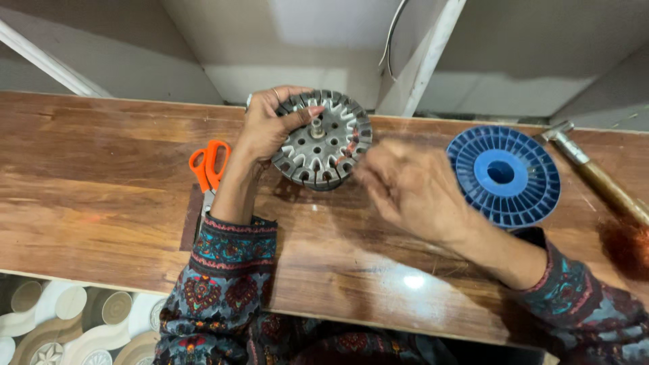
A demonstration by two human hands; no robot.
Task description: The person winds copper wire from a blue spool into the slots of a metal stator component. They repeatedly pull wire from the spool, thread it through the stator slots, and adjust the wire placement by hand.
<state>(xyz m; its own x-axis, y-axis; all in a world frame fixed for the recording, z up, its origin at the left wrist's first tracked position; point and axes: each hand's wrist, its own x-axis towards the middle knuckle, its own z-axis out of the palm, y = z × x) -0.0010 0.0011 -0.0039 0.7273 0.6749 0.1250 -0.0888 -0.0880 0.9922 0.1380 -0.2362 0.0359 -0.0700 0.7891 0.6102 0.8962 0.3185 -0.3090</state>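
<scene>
My left hand (267, 128) grips a round slotted metal motor core (324, 140) by its left rim, thumb on its face, holding it tilted on the wooden bench (101, 196). A short shaft stands out of the core's middle, and thin copper wire shows in slots on its right side. My right hand (405, 186) is blurred just right of the core, fingers pinched together near those slots. Whether it holds wire I cannot tell.
A blue plastic spool (503, 176) lies flat right of my right hand. Orange-handled scissors (208, 169) lie left of my left wrist. A hammer (595, 172) and a clump of copper wire (625, 247) lie at the far right. A patterned floor shows below the bench's near edge.
</scene>
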